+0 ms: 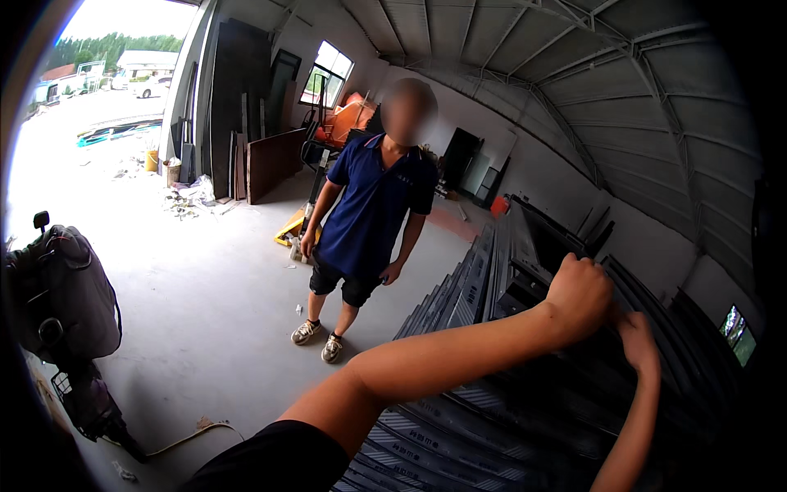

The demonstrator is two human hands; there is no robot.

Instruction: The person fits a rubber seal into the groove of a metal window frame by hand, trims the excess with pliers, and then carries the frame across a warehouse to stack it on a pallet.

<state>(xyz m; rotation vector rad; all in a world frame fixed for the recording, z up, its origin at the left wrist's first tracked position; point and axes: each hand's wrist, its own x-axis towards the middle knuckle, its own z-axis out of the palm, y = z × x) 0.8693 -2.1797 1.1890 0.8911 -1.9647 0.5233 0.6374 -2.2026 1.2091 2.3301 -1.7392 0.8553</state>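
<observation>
My left hand [580, 297] is closed in a fist above the right part of a large stack of dark, long panels [484, 418]. Whatever it grips, if anything, is hidden by the hand itself. Just beyond it, my right hand [635, 334] reaches in from the right, close to or touching the left one. Its fingertips are dark and partly hidden, so their hold does not show. Behind both hands lies a dark frame-like piece [525, 287] on top of the stack. Printed film covers the panels' edges.
A person [373, 209] in a dark blue shirt stands across the stack, facing me. At the left is a scooter [70, 303] with a grey cover. A yellow pallet jack [293, 225] stands behind the person. Dark boards [275, 164] lean by the open doorway.
</observation>
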